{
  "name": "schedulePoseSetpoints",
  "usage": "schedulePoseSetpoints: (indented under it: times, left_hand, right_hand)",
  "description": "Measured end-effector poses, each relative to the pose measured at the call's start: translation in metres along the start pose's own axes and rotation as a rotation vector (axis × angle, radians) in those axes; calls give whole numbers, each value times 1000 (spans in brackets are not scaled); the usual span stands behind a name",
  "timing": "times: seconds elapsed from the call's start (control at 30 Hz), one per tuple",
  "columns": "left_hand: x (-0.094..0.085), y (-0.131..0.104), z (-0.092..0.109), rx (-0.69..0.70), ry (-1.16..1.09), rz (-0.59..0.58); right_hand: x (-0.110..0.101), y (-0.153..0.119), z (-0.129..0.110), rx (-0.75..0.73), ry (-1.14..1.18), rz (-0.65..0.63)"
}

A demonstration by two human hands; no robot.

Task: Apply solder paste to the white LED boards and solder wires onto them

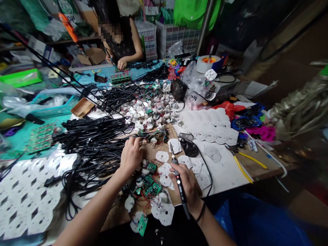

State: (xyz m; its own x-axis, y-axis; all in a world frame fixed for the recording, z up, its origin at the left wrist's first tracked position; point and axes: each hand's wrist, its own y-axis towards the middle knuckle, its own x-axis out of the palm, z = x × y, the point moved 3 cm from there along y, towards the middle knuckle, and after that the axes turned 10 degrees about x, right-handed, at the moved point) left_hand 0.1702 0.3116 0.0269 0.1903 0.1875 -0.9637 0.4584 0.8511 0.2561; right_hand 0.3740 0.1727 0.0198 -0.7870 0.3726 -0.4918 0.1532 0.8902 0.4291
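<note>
My right hand is wrapped round a black soldering iron, its tip pointing away from me over the white hexagonal plates. My left hand is closed with fingers bent down at the right end of the black cables; what its fingertips hold is too small to name. Green circuit boards with red wires lie between and below my hands. Just beyond the iron's tip is a black iron stand with a coiled spring.
Across the table a person works on green boards. White round parts are heaped mid-table. Yellow-handled pliers lie right, near the table edge. A perforated white sheet is at left; an orange tool hangs above.
</note>
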Motion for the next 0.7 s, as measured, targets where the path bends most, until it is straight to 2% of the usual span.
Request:
schedulePoseSetpoints:
  times: [0.1,0.27,0.33,0.4,0.5,0.7]
  left_hand:
    - [-2,3,-6,-70,-48,-10]
    - [-15,12,-24,-54,-323,65]
    - [-19,13,-34,-73,-393,10]
    - [-19,14,-42,-110,-490,-99]
    - [-16,16,-48,-147,-586,-212]
    - [-5,17,-37,-98,-657,-257]
  right_hand:
    - [0,-1,0,-12,-5,1]
    - [-1,-3,3,-15,-6,-6]
    - [-1,-4,4,-15,-1,-3]
    - [-1,-5,5,-8,-1,5]
    - [-1,-6,4,4,-15,5]
    - [-1,-4,0,-1,-10,19]
